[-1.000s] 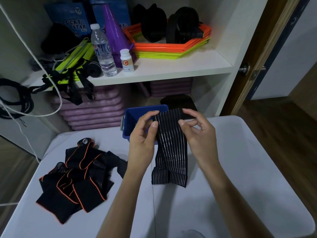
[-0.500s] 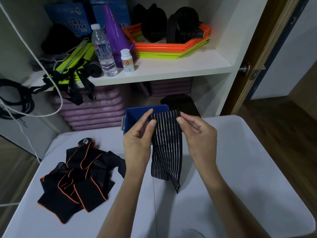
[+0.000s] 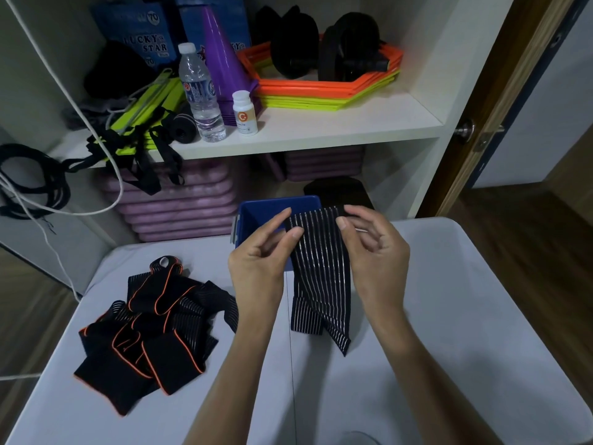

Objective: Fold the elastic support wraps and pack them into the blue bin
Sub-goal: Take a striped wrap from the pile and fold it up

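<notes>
Striped wrap (image 3: 317,271): you are holding it up at frame centre, its top edge level with the near rim of the blue bin (image 3: 276,205), its long axis running down toward the white table (image 3: 449,316). Your left hand (image 3: 256,258) is pinching the upper left corner between thumb and forefinger. Your right hand (image 3: 375,252) is pinching the upper right corner the same way, remaining fingers loosely curled. The lower end is hanging doubled, one flap trailing to a point lower right; whether it is touching the table cannot be told.

Bin is sitting directly behind the wrap's top edge, toward upper centre, at the table's far edge. Judgement: the fold is not yet squared, so you are still working the fold step, not packing. Your left hand is lying nearer the bin's open interior; the right is overlapping its right corner. The coming move is turning on carrying the wrap away from you, along its own long axis.

Unfolded orange-trimmed wraps (image 3: 150,329) are waiting in a heap at lower left, well apart from both hands.
</notes>
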